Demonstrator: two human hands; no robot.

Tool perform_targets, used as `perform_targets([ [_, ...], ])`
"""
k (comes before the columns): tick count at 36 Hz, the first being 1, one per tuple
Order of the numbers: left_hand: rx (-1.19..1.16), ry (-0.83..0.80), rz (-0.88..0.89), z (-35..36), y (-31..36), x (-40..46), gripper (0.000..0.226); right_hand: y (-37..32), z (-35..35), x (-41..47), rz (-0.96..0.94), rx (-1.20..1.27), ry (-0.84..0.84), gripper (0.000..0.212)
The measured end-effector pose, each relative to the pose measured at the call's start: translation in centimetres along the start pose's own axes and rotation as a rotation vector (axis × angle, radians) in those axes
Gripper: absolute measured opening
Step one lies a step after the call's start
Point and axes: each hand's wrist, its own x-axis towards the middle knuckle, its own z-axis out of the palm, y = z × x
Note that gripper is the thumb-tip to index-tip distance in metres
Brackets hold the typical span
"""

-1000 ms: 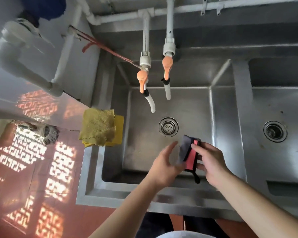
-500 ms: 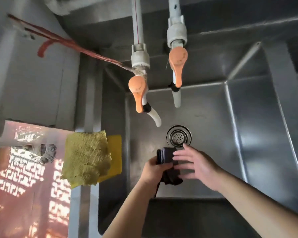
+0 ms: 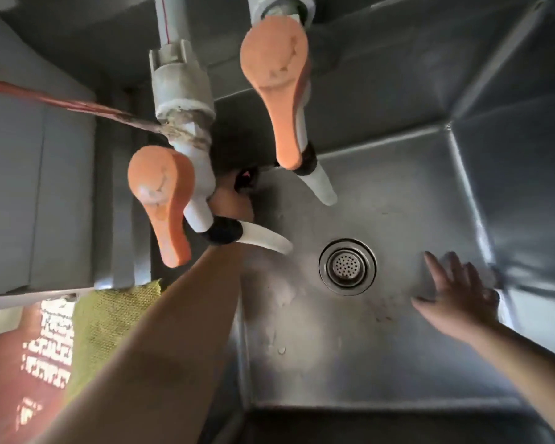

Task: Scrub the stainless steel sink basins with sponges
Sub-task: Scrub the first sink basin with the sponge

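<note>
I look straight down into a stainless steel sink basin [image 3: 382, 363] with a round drain [image 3: 347, 266] in its floor. My left hand [image 3: 234, 200] reaches to the basin's far-left corner, mostly hidden behind the left tap; it holds a dark sponge with a red strip [image 3: 245, 179], of which only a small part shows. My right hand [image 3: 458, 296] lies flat on the basin floor to the right of the drain, fingers spread, holding nothing.
Two taps with orange lever handles hang close to the camera, the left tap [image 3: 161, 200] and the right tap [image 3: 276, 88], over the basin's far side. A yellow-green cloth [image 3: 109, 318] lies on the left rim. Red patterned floor shows at bottom left.
The camera has dropped much closer to the basin. My left hand carried the dark sponge to the far-left corner under the taps. My right hand let go of it and now lies flat right of the drain.
</note>
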Motion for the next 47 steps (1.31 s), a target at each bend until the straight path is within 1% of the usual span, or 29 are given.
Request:
perform_targets([
  [2,0.132,-0.028,0.069,0.8,0.3,0.7,0.036,-0.4,1.2,0.2,0.006,-0.007,0.006,0.094],
  [4,0.301,-0.167,0.048,1.6,0.2,0.9,0.044,-0.8,2.3,0.1,0.005,-0.014,0.022,0.097],
  [5,0.368,-0.251,0.075,2.0,0.0,0.7,0.052,-0.9,2.7,0.0,0.004,-0.012,0.024,0.099],
  [6,0.409,-0.301,0.11,2.5,-0.5,0.6,0.061,-0.9,2.9,0.1,0.001,-0.013,0.023,0.101],
  [7,0.418,-0.313,0.138,2.8,-0.9,0.5,0.067,-0.8,3.1,0.1,-0.004,-0.019,0.02,0.103],
  [10,0.522,-0.246,0.241,3.5,-1.7,0.5,0.071,-0.6,3.1,0.3,-0.021,-0.03,0.002,0.108],
  [11,0.551,-0.268,0.272,3.7,-1.7,0.6,0.072,-0.5,3.1,0.3,-0.024,-0.033,-0.005,0.109],
  [14,0.495,-0.4,0.254,3.9,-2.0,1.0,0.077,-0.7,3.1,0.3,-0.025,-0.048,-0.02,0.11],
  [18,0.457,-0.498,0.215,4.3,-2.4,1.7,0.082,-1.0,3.5,0.2,-0.018,-0.04,-0.004,0.112],
  [21,0.477,-0.511,0.213,4.9,-3.2,1.3,0.086,-1.0,3.6,0.3,-0.01,-0.035,0.006,0.114],
  [25,0.55,-0.495,0.282,5.9,-5.4,-0.7,0.09,-1.2,3.5,0.5,-0.009,-0.067,0.009,0.115],
  [28,0.632,-0.506,0.384,6.0,-6.6,-3.2,0.091,-1.5,3.1,0.4,-0.005,-0.085,0.002,0.116],
  [29,0.624,-0.496,0.398,6.0,-7.0,-4.2,0.091,-1.5,3.0,0.4,-0.003,-0.092,0.0,0.116],
  [31,0.538,-0.525,0.319,5.8,-7.8,-6.5,0.093,-1.7,2.7,0.2,0.002,-0.104,-0.012,0.117],
  [33,0.514,-0.575,0.244,5.8,-8.6,-8.8,0.094,-1.7,2.3,0.0,0.004,-0.109,-0.028,0.117],
  [37,0.497,-0.652,0.187,5.6,-9.6,-12.7,0.096,-1.5,1.6,-0.4,-0.008,-0.101,-0.068,0.115],
  [43,0.465,-0.723,0.163,4.5,-11.8,-18.3,0.096,-0.9,0.7,-1.1,-0.03,-0.112,-0.09,0.106],
  [47,0.521,-0.756,0.208,3.5,-13.3,-21.7,0.097,-0.2,0.3,-1.4,-0.042,-0.149,-0.1,0.097],
])
